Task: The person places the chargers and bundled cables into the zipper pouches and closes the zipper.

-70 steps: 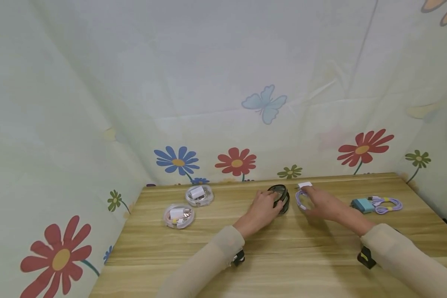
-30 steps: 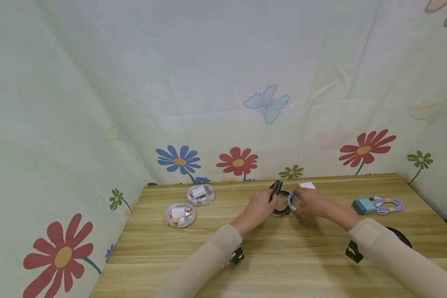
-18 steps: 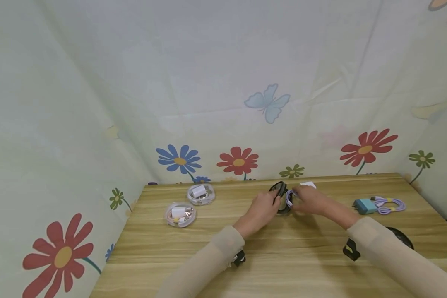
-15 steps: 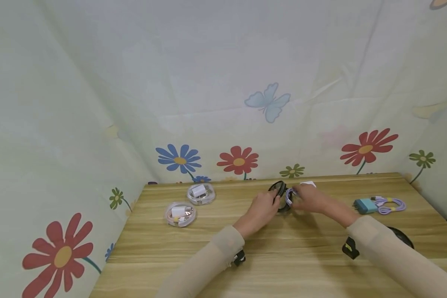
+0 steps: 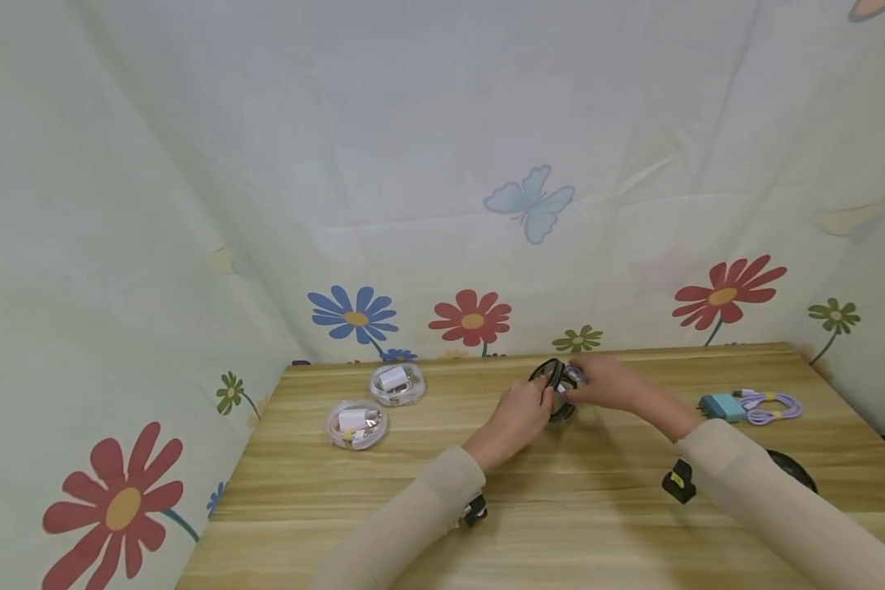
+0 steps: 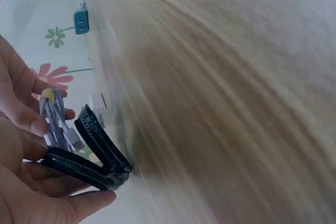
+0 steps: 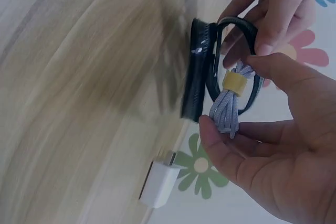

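A small round black zip case (image 5: pixel 562 410) stands partly open near the back of the wooden table. My left hand (image 5: pixel 512 422) holds one of its halves raised, with thumb and fingers on the rim. From the right, my right hand (image 5: pixel 608 385) pinches a coiled lilac cable (image 7: pixel 227 109) bound with a yellow tie. In the right wrist view the coil is at the opening between the two halves of the case. A white plug adapter (image 7: pixel 160 182) lies on the table close by, hidden behind my right hand in the head view.
On the left are two clear round cases, one with a white adapter and pinkish cable (image 5: pixel 356 424), the other with a white adapter (image 5: pixel 397 383). A teal adapter (image 5: pixel 721 407) and coiled lilac cable (image 5: pixel 774 407) lie right. Another black round thing (image 5: pixel 792 469) is half behind my right sleeve.
My right hand has carried the lilac cable left, away from the white adapter, to the black case. My left hand has raised one half of the case and keeps it there.
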The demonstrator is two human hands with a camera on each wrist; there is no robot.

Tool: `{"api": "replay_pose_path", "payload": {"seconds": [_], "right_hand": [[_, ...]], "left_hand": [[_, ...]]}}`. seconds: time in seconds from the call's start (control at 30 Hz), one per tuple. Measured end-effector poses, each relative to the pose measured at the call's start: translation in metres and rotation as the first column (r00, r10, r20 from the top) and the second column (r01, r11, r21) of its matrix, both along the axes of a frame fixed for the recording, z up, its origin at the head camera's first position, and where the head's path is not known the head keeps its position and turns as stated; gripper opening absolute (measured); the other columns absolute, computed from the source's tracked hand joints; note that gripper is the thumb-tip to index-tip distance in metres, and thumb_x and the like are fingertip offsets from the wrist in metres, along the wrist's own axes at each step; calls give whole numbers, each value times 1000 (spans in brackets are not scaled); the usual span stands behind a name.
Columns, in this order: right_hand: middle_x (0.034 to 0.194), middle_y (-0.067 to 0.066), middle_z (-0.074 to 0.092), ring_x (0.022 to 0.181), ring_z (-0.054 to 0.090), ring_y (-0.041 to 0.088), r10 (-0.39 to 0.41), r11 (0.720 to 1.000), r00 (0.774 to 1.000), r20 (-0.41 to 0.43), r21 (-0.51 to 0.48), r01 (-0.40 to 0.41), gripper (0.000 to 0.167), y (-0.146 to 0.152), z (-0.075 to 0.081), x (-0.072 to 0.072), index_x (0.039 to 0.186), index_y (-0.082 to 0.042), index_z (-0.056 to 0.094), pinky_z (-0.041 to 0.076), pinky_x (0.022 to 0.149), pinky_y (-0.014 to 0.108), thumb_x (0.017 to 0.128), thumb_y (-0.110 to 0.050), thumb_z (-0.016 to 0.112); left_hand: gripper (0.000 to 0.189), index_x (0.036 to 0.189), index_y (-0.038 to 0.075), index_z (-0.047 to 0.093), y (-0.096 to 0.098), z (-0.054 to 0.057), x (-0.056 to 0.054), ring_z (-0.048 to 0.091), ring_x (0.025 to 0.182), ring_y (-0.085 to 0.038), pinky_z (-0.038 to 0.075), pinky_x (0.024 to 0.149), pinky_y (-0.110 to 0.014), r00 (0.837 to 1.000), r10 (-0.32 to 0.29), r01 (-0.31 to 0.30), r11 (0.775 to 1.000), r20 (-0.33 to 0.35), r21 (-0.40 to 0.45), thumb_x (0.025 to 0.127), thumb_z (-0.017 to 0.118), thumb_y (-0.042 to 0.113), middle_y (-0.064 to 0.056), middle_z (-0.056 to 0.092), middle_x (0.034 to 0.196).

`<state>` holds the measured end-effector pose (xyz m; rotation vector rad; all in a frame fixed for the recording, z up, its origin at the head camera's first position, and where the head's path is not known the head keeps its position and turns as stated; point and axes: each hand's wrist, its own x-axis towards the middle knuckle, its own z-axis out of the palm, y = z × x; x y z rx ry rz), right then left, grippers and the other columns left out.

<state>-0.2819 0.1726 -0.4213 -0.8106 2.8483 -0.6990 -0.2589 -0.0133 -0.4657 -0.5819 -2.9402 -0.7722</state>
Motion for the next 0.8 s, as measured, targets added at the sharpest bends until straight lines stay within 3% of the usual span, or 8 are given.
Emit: {"api": "replay_pose_path", "payload": {"seconds": [0.17, 0.33, 0.47, 0.57, 0.67, 0.8], "right_hand": [[80, 4, 64, 69, 57, 16, -13, 1000, 1000, 7, 10, 13, 44, -9, -7, -3, 111, 8, 66, 47, 62, 34, 90, -30, 74], [74, 5, 59, 65, 52, 18, -51, 998, 998, 21, 36, 50, 38, -13, -13, -6, 102, 6, 65, 44, 60, 33, 90, -29, 73], [75, 6, 59, 66, 53, 19, -85, 993, 995, 59, 83, 80, 40, -17, -15, -6, 101, 6, 64, 44, 60, 33, 90, -31, 73], [78, 6, 61, 68, 56, 19, -98, 989, 990, 103, 117, 86, 40, -19, -16, -5, 104, 6, 64, 45, 61, 34, 90, -31, 73], [76, 6, 61, 65, 56, 19, -114, 987, 983, 145, 133, 95, 35, -20, -16, -3, 99, 3, 63, 43, 59, 32, 91, -30, 72], [71, 5, 57, 61, 50, 17, -129, 982, 980, 152, 158, 105, 31, -25, -10, -3, 87, -2, 59, 39, 56, 29, 90, -32, 70]], "left_hand": [[41, 134, 6, 65, -1, -2, -2, 56, 62, -9, 46, 53, -25, 1000, 6, -7, 1000, 28, 30, 111, 41, 30, -7, 68, 88], [45, 136, 2, 63, -4, -5, -3, 47, 51, -12, 40, 48, -25, 994, 13, -32, 983, 109, 181, 112, 39, 31, -3, 57, 69], [42, 99, 5, 71, -9, -8, -3, 39, 47, -11, 34, 46, -24, 992, 9, -46, 952, 124, 303, 111, 40, 31, 2, 47, 59], [45, 73, 12, 56, -12, -10, -2, 35, 44, -10, 30, 43, -24, 987, 4, -67, 917, 159, 393, 111, 41, 31, 4, 42, 55], [47, 67, 13, 52, -14, -10, -2, 32, 41, -11, 27, 41, -24, 982, -1, -88, 881, 188, 465, 110, 43, 30, 4, 39, 51], [47, 69, 8, 56, -15, -10, -1, 31, 40, -11, 25, 39, -24, 984, -9, -85, 858, 180, 506, 110, 44, 28, 4, 39, 50]]}}
